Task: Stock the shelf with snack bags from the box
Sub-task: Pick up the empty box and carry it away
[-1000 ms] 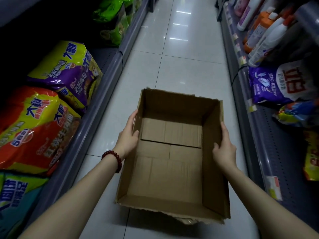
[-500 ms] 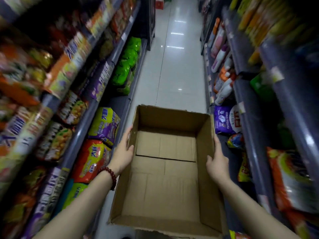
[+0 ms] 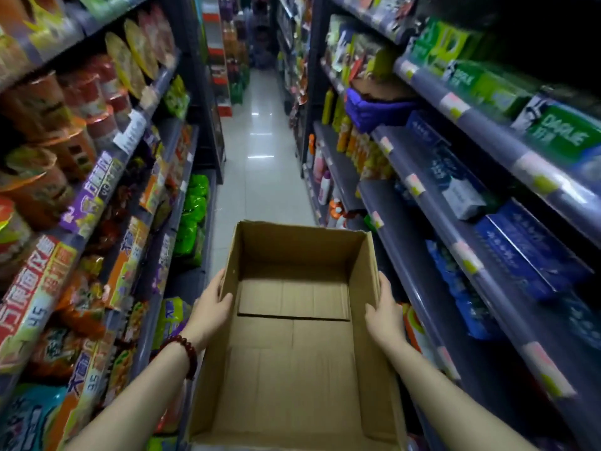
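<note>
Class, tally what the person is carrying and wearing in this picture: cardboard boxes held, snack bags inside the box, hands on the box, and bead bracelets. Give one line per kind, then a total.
Cardboard box: 1
Snack bags inside it: 0
Hands on the box: 2, left hand and right hand
Bead bracelet: 1
Total: 4

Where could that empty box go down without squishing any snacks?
The tiled aisle floor, between the left and right shelves, looks bare ahead of the cardboard box. The left hand and right hand hold its sides. The left shelves are packed with noodle cups and bags; the right shelves are mostly full too.
</note>
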